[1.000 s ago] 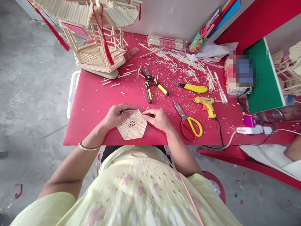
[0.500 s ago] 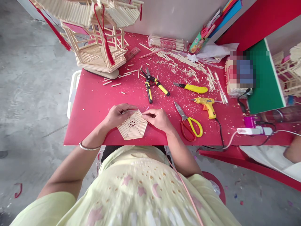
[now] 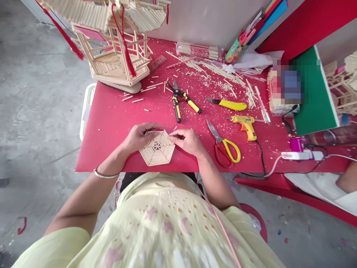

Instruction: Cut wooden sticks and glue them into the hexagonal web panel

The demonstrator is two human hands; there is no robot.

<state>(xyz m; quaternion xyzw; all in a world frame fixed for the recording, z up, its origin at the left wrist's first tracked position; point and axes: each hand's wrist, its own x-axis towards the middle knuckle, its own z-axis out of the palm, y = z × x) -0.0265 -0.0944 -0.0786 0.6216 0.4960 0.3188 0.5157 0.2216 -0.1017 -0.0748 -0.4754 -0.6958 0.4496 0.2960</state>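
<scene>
A hexagonal panel of pale wooden sticks [image 3: 158, 155], laid in rings about a small open centre, rests near the front edge of the red table [image 3: 111, 111]. My left hand [image 3: 139, 137] grips its upper left edge, thumb on top and fingers curled behind. On the upper right edge, my right hand [image 3: 187, 140] pinches the panel between thumb and fingers. Scissors [image 3: 222, 143] with one yellow and one red handle lie to the right of my right hand. Beyond the panel sit yellow-and-black cutting pliers [image 3: 180, 100], their handles apart.
A stick-built pavilion [image 3: 119, 70] with red tassels stands at the back left. A yellow utility knife [image 3: 230, 105], a corded glue gun [image 3: 245, 124] and a power strip [image 3: 301, 155] lie right. Loose sticks [image 3: 220, 70] and crumbs cover the back. Another person's arm [image 3: 348, 176] shows far right.
</scene>
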